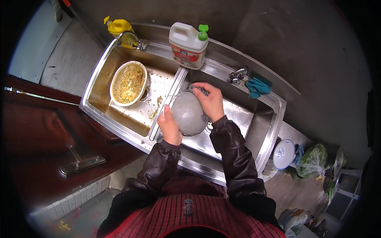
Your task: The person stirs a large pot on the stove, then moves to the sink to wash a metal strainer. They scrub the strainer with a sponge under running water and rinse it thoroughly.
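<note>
My left hand (169, 126) grips the edge of a round, grey, domed metal utensil (188, 111), its thumb lying over a thin wire part. The utensil is held above the right basin (235, 114) of a stainless steel double sink, close to the divider. At its upper right side, my right hand (210, 99) presses a dark grey steel wool scourer (202, 90) against it. A small dark patch shows on its right side. My palms hide part of its rim, and whether it is mesh or solid I cannot tell.
The left basin (162, 76) holds an oval white basket (146, 77) of food scraps. Behind the divider stands a white jug (190, 44) with a green pump. A yellow pump jug (120, 26), two taps and a teal cloth (257, 87) line the back. A bowl (283, 154) sits right.
</note>
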### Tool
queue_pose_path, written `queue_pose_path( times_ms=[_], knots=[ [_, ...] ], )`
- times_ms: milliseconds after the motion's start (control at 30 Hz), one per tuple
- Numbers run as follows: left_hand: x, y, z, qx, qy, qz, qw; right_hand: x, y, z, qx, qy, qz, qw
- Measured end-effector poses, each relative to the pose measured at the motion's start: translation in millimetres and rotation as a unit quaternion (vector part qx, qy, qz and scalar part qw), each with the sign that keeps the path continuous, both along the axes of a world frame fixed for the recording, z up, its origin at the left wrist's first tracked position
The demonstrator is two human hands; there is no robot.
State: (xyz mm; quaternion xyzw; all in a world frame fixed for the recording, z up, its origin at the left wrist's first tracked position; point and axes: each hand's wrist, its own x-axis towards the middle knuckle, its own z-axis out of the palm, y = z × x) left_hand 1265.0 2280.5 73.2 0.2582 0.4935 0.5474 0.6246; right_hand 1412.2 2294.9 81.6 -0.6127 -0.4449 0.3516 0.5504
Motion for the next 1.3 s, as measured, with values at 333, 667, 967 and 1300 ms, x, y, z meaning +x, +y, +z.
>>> queue_pose_path(
  times_ms=[333, 667, 967, 1300],
  knots=[
    [-5.4, 14.7, -2.5, -0.056, -0.044, 0.028, 0.997, -5.4, 4.5, -0.2, 0.006, 0.034, 0.014, 0.999],
    [1.0, 11.3, 4.4, -0.077, -0.042, 0.008, 0.996, -3.2, 9.9, -3.5, 0.007, -0.008, 0.033, 0.999],
    [-4.8, 24.1, -18.6, -0.051, -0.027, -0.011, 0.998, -6.3, 16.1, 11.3, -0.009, 0.069, 0.055, 0.996],
    [-0.1, 27.8, 13.4, -0.091, -0.083, -0.018, 0.992, 7.1, 7.1, 8.3, -0.012, 0.074, -0.028, 0.997]
  ],
)
